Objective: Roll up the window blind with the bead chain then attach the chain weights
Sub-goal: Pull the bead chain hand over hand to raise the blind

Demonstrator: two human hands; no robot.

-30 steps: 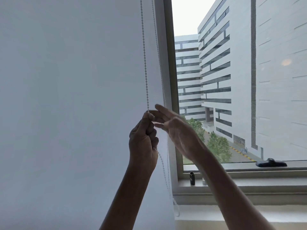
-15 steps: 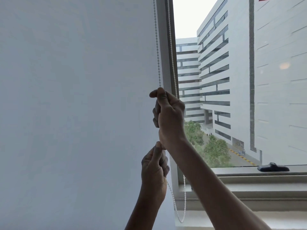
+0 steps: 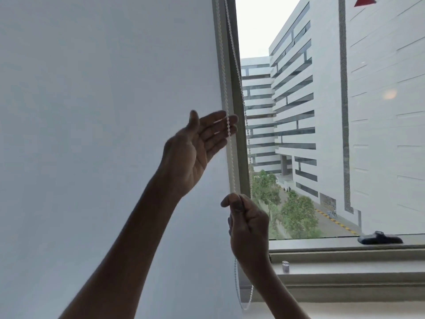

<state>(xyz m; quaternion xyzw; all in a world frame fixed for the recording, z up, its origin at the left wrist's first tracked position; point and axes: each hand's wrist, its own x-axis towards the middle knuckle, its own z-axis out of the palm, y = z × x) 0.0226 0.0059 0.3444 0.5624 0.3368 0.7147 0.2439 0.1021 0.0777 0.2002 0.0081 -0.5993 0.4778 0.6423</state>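
Note:
A white roller blind (image 3: 103, 134) covers the left window pane. Its white bead chain (image 3: 224, 77) hangs in two strands along the blind's right edge, looping near the sill. My right hand (image 3: 247, 223) is closed in a fist on the front strand, low down near the frame. My left hand (image 3: 197, 150) is raised above it, palm open and fingers spread, with its fingertips touching the same strand but not closed on it. A small clear chain weight (image 3: 285, 267) stands on the window sill behind my right wrist.
A grey window frame post (image 3: 239, 134) stands just right of the chain. A black window handle (image 3: 379, 239) lies on the lower frame at right. The stone sill (image 3: 356, 286) runs below the glass. Buildings and trees show outside.
My right hand has pulled the chain down from chest height to near the frame's bottom. My left hand let go of the strand low down, rose above the right hand and opened.

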